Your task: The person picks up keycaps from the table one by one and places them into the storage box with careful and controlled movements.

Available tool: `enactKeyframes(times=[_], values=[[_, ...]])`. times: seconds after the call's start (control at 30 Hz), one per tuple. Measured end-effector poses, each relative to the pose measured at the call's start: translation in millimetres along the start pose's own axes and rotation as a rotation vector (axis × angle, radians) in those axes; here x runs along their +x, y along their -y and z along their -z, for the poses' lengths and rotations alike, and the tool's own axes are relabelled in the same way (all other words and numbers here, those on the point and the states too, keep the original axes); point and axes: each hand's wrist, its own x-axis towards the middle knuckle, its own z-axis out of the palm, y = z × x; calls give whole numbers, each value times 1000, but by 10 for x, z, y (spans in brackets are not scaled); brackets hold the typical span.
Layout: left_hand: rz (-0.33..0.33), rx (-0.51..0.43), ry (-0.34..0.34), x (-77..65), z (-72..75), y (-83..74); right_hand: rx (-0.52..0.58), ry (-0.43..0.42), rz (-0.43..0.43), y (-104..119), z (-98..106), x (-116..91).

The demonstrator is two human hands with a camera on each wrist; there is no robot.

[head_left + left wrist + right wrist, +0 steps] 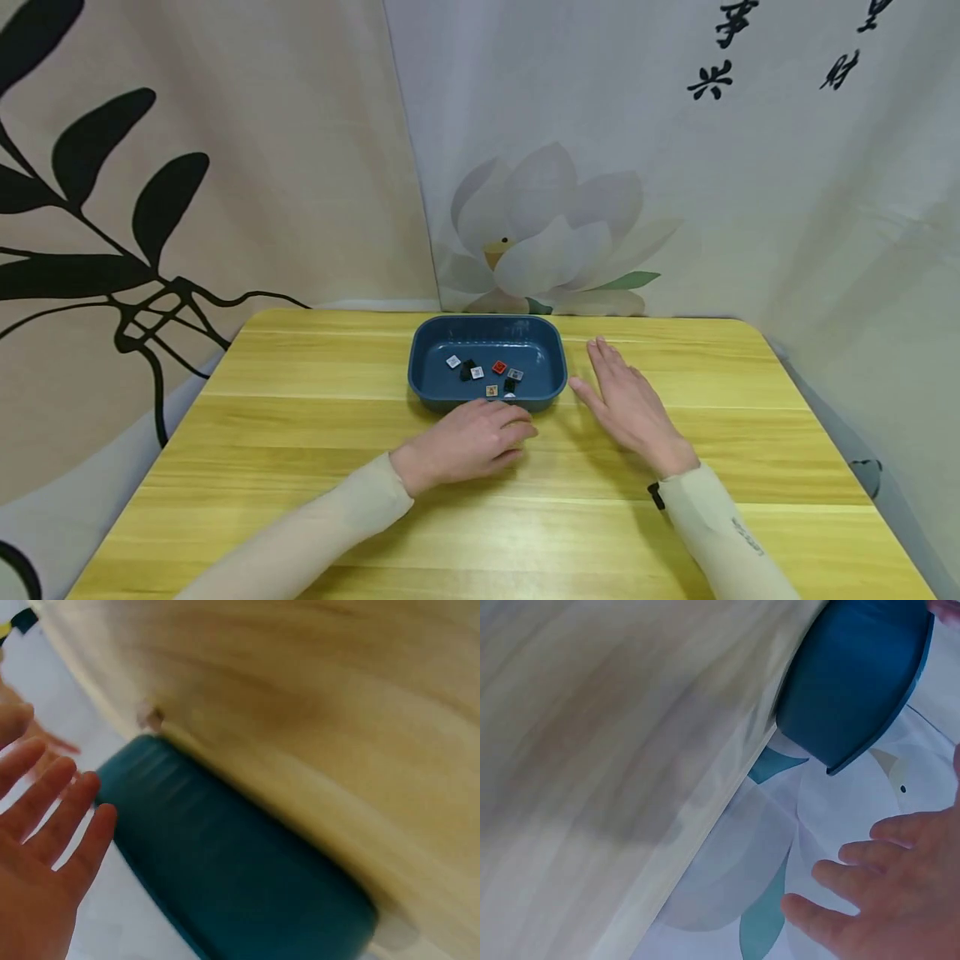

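A blue rectangular tray [420,392] stands toward the back of the wooden table, with several small square tiles, white, black, red and grey, lying in it. One red tile [498,367] lies near its middle. My left hand [472,442] is at the tray's near side, fingers loosely bent and holding nothing; whether it touches the rim I cannot tell. Beyond the tray's right end, my right hand [630,408] has its fingers extended, with a small gap to the tray. Both wrist views show the tray's outer wall [232,862] beside straight, spread fingers.
The yellow wooden table [300,400] extends on both sides of the tray. Behind its far edge hangs a pale curtain [750,208] with a lotus print and dark characters. Another curtain [300,125] with black leaf shapes hangs at the left.
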Motion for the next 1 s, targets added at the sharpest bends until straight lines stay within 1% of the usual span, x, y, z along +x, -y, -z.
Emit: enactKeyframes(times=[0.13,0.27,0.47,0.67,0.83,1.0], values=[[-23,63,91,23,-88,-57,-6,-7,5,-29,11,-26],[-36,107,138,60,-163,-93,-2,-15,9,-32,23,-48],[-46,196,168,114,-236,-109,-2,-19,7,-30,31,-65],[-14,292,211,104,-263,-103,-4,-20,9,-32,14,-60],[-6,300,231,79,-263,-100,1,-21,14,-27,-7,-59],[-7,297,226,48,-258,-93,1,-6,21,4,-44,-48]])
